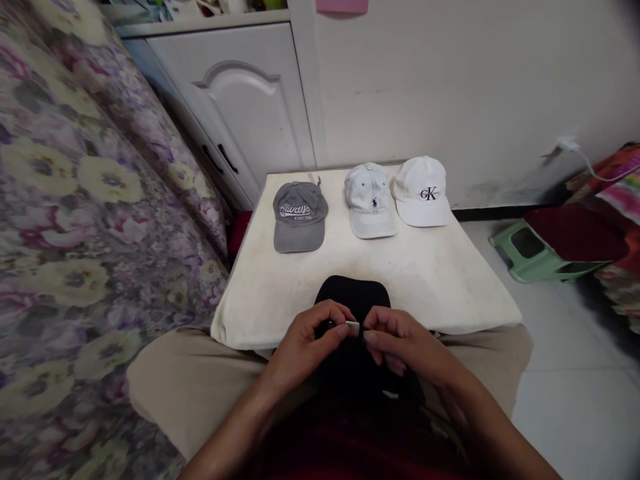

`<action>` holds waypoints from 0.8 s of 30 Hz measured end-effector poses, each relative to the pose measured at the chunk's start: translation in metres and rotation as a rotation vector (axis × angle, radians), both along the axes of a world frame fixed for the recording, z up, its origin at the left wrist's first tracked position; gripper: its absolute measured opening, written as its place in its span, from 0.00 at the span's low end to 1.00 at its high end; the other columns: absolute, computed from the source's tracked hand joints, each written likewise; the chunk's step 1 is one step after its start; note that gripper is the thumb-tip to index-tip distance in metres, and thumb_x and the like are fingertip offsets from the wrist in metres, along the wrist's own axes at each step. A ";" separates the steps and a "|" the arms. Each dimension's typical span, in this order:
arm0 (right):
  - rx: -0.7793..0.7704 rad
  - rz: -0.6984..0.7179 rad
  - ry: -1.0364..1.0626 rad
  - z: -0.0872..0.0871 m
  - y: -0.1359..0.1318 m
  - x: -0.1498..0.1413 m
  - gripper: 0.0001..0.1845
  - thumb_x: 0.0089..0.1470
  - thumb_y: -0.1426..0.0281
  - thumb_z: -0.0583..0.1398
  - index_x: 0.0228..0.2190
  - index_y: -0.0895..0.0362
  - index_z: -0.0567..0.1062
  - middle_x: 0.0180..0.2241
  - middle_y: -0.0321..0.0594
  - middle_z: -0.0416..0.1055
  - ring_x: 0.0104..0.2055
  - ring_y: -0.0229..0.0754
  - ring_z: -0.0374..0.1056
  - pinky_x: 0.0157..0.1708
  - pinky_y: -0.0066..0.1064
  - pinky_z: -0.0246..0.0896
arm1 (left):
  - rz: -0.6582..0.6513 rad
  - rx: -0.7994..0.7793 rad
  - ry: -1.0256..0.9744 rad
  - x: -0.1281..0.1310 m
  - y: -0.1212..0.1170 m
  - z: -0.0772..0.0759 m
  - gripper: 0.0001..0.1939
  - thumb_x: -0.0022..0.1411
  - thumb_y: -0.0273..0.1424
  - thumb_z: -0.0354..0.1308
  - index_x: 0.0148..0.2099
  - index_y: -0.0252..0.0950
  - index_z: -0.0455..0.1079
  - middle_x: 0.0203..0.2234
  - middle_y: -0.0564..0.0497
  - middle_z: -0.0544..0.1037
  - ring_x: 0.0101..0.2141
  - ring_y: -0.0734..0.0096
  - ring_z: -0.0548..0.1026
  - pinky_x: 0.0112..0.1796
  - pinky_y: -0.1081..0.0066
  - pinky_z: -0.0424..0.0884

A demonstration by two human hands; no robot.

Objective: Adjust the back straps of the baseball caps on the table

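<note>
A black cap (354,293) lies at the near edge of the small white table (440,280), partly over my lap. My left hand (305,343) and my right hand (400,343) meet over its back, both with fingers pinched. Between the fingertips shows a small white strip (353,325), apparently part of the cap's rear strap. Further back on the table sit a grey cap (299,217) with white lettering, a pale blue-white cap (370,199) and a white cap (421,191) with a black logo.
A floral-covered bed (75,220) runs along the left. A white cabinet door (240,107) and a wall stand behind the table. A green plastic stool (530,253) with dark red cloth and colourful bedding sits at the right on the tiled floor.
</note>
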State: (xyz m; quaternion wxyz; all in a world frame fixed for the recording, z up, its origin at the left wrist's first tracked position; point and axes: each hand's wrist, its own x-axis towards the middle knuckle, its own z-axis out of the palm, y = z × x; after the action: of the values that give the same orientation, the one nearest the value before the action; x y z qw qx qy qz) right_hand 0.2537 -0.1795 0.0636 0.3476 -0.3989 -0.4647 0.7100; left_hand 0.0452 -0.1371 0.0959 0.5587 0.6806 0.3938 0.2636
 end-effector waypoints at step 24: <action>0.052 0.230 -0.160 0.009 0.031 0.021 0.12 0.58 0.61 0.62 0.32 0.58 0.72 0.20 0.29 0.66 0.17 0.29 0.52 0.17 0.23 0.44 | -0.023 -0.149 -0.084 -0.009 -0.001 -0.007 0.10 0.62 0.29 0.57 0.46 0.39 0.71 0.36 0.52 0.75 0.36 0.68 0.72 0.35 0.71 0.64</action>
State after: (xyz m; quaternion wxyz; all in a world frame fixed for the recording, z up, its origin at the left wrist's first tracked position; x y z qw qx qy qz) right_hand 0.2748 -0.1487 0.0727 0.2358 -0.3892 -0.5521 0.6987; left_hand 0.0367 -0.1382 0.0889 0.6268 0.6298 0.3808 0.2557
